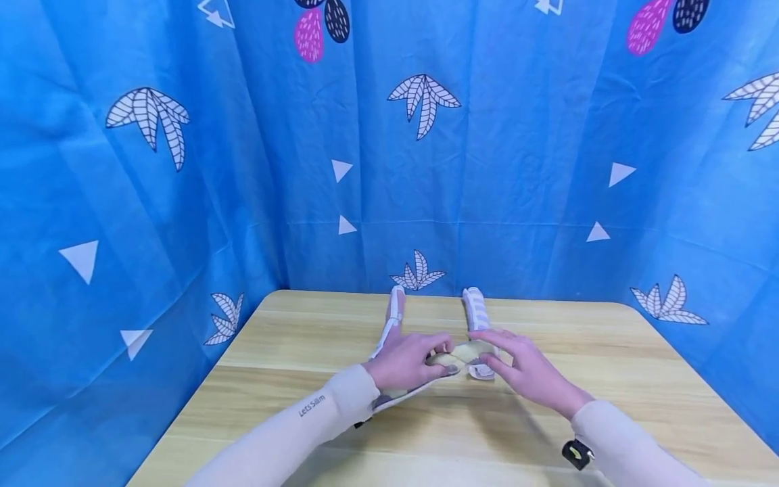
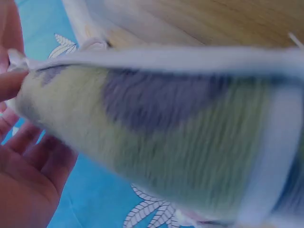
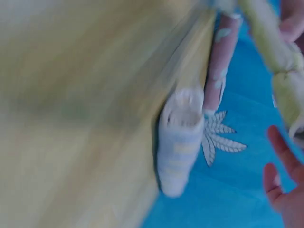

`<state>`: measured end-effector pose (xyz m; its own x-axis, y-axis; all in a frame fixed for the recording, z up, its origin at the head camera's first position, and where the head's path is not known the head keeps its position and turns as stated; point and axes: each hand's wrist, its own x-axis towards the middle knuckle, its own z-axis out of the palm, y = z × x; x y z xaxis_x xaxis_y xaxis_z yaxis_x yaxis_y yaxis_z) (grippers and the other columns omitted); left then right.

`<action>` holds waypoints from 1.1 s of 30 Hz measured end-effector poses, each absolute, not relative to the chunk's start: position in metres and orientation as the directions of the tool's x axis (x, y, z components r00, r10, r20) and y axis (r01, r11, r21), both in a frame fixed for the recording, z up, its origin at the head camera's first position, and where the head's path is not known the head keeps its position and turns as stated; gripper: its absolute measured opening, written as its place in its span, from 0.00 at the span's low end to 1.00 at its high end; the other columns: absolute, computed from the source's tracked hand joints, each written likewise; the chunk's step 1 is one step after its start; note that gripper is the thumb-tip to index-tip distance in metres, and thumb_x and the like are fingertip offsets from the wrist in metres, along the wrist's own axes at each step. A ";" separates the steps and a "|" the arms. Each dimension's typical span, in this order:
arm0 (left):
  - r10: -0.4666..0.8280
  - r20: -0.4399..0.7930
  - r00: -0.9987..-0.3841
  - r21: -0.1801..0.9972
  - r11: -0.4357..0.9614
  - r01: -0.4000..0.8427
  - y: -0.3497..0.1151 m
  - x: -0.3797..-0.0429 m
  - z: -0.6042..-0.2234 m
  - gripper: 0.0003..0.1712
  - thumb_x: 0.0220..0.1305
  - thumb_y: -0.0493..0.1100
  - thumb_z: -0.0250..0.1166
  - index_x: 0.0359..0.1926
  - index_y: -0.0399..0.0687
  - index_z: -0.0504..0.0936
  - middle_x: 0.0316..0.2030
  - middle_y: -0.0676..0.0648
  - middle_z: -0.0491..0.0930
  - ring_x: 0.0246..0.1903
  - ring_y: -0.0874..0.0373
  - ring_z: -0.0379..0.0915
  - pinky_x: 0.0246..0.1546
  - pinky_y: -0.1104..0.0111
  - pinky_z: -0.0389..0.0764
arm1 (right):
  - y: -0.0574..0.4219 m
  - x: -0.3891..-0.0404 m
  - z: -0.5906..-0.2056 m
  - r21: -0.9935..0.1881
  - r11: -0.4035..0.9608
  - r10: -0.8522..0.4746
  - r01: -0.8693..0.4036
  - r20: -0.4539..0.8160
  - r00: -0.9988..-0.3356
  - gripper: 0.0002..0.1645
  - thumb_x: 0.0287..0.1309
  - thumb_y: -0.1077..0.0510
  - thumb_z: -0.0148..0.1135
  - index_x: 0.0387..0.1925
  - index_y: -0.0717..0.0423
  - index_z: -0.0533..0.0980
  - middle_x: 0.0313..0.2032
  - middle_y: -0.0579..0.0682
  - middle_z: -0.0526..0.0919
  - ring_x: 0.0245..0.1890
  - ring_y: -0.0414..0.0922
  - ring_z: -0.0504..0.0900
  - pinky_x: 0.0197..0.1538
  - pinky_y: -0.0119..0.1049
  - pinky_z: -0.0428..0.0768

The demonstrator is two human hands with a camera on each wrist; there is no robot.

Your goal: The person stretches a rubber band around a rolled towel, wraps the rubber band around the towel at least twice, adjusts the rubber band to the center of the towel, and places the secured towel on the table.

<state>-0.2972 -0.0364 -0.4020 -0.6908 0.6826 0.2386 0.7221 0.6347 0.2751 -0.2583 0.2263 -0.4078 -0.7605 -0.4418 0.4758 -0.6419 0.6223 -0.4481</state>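
Note:
A yellow-green towel (image 1: pixel 468 350) with purple patches and a white edge (image 2: pixel 190 59) is held above the table. My left hand (image 1: pixel 404 362) grips it, the fingers and thumb bent over its edge. In the right wrist view the towel (image 3: pixel 267 40) looks like a narrow folded or rolled band. My right hand (image 1: pixel 526 368) is at the towel's right end, with thumb and fingers spread apart. The right wrist view shows these fingers (image 3: pixel 285 149) extended beside the towel's end. The left wrist view is blurred.
A pink rolled towel (image 3: pixel 222 59) lies toward the back left of the wooden table (image 1: pixel 304 338). To its right lies a white striped rolled towel (image 1: pixel 477 311). Blue patterned curtain (image 1: pixel 517 169) hangs behind the table and at both sides.

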 end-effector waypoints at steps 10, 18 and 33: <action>0.694 0.180 -0.697 0.473 0.560 0.680 -0.041 -0.298 -0.402 0.12 0.68 0.58 0.64 0.49 0.75 0.72 0.38 0.66 0.81 0.35 0.72 0.75 0.46 0.69 0.75 | 0.229 -0.260 -0.405 0.029 0.661 -0.602 -0.749 0.617 -0.507 0.31 0.50 0.55 0.76 0.58 0.45 0.80 0.50 0.41 0.86 0.49 0.43 0.83 0.49 0.40 0.69; 0.717 0.337 -0.610 0.196 0.580 0.791 -0.034 -0.290 -0.408 0.24 0.69 0.62 0.62 0.63 0.73 0.70 0.46 0.64 0.84 0.36 0.73 0.77 0.57 0.62 0.74 | 0.226 -0.263 -0.406 0.019 0.660 -0.560 -0.751 0.679 -0.475 0.27 0.48 0.59 0.76 0.53 0.48 0.83 0.46 0.44 0.88 0.44 0.43 0.85 0.46 0.39 0.67; 0.744 0.398 -0.537 0.025 0.576 0.817 -0.027 -0.288 -0.414 0.08 0.65 0.47 0.67 0.42 0.61 0.76 0.31 0.62 0.71 0.20 0.72 0.63 0.19 0.83 0.62 | 0.215 -0.262 -0.409 -0.085 0.725 -0.465 -0.683 0.671 -0.577 0.22 0.50 0.58 0.75 0.50 0.45 0.84 0.41 0.46 0.90 0.39 0.42 0.86 0.46 0.40 0.65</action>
